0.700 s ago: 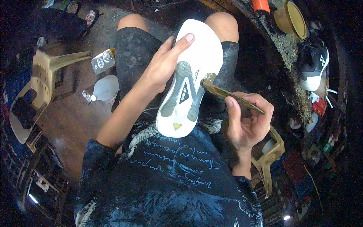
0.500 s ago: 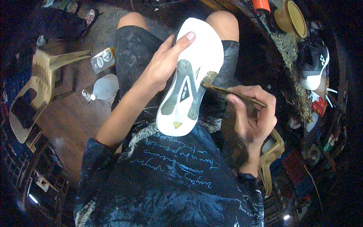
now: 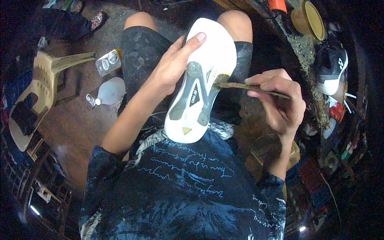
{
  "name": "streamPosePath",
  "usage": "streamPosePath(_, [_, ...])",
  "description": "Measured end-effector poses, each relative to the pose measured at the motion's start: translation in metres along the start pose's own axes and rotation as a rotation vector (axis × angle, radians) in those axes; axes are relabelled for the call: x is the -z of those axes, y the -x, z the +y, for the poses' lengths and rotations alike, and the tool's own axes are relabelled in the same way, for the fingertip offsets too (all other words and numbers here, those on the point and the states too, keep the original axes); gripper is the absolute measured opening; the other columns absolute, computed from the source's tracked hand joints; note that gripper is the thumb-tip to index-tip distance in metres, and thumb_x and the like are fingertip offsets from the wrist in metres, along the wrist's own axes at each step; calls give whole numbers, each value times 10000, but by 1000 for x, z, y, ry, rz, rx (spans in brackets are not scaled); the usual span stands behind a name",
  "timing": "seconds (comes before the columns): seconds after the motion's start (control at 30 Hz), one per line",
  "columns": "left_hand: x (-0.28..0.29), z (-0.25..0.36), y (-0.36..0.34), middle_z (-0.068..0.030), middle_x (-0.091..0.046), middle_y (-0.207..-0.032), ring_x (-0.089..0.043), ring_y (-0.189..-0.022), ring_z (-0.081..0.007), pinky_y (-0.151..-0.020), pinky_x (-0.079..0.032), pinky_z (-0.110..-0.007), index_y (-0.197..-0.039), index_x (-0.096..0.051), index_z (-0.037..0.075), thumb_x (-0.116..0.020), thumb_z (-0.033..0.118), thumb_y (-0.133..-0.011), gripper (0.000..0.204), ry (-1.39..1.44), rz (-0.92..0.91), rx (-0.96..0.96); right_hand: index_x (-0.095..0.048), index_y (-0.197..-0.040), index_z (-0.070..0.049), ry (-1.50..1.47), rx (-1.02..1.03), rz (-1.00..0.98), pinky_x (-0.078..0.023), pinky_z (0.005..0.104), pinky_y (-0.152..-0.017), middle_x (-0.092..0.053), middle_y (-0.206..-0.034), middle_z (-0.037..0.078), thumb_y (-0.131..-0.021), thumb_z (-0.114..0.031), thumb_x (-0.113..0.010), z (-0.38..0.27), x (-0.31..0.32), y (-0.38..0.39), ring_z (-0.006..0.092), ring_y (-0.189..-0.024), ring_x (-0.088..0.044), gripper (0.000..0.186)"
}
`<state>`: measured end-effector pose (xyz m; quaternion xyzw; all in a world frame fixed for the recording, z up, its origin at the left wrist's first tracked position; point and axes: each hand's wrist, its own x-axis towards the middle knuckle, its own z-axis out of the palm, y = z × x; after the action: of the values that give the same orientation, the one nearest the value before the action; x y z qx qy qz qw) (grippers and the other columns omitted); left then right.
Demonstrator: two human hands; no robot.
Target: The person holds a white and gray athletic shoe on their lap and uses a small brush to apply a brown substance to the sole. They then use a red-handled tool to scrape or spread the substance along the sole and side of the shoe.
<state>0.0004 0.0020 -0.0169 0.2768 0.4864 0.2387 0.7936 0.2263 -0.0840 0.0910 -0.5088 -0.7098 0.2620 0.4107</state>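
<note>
A white shoe point(image 3: 212, 46) lies sole-up over my lap, its toe end pointing away from me. Dark grey textured pads and an open V shape mark the sole. My left hand point(image 3: 174, 64) grips the shoe along its left side, thumb pressed on the white forefoot. Between the fingers and thumb of my right hand point(image 3: 280, 96) is a thin, brown, worn brush point(image 3: 252, 87). Its tip touches the dark brownish patch point(image 3: 221, 81) on the right edge of the sole, at midfoot. The shoe's upper is mostly hidden beneath the sole.
Leftward on the floor are a translucent bottle point(image 3: 111, 91), a silver-and-yellow can point(image 3: 109, 63) and a tan plastic chair point(image 3: 44, 84). At right stand another black-and-white shoe point(image 3: 332, 74), a yellowish round container point(image 3: 308, 20) and an orange cylinder point(image 3: 277, 5). A person's foot point(image 3: 97, 21) shows at upper left.
My right hand has moved right and slightly up, and the brush now lies flatter, its tip shifted slightly up along the sole's edge. The left hand and shoe have barely moved.
</note>
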Motion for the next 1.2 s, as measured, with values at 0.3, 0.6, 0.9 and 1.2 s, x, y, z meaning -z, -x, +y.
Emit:
streamPosePath(0.3, [2,-1,2,-176,-715,-1335,-723,-1199,-243,-1030,-595,-390,-1477,-569,-49,-651,543,-1085,716,4,-17,2,-607,-1123,-17,76,47,-127,-579,410,-832,-799,-977,230,-820,115,-828,2,10,-7,312,-911,-725,397])
streamPosePath(0.6, [0,5,9,-178,-716,-1344,-731,-1197,-242,-1029,-598,-393,-1498,-559,-40,-620,503,-1112,669,35,-50,-9,-631,-1095,-6,-46,0,22,-614,377,-833,-771,-982,175,-831,129,-839,14,0,0,282,-920,-763,362])
streamPosePath(0.9, [-5,11,13,-193,-709,-1364,-742,-1188,-261,-1019,-616,-412,-1529,-526,-43,-610,501,-1117,688,15,-65,-43,-591,-1124,-25,-156,-58,82,-612,405,-825,-768,-960,177,-863,97,-844,8,-9,19,303,-909,-774,384])
streamPosePath(1.2, [0,8,8,-170,-696,-1333,-718,-1188,-233,-1024,-596,-379,-1539,-520,-39,-645,510,-1098,716,118,-130,24,-547,-1156,-14,-240,-170,359,-614,396,-855,-737,-949,187,-916,131,-767,25,-9,23,297,-910,-764,356])
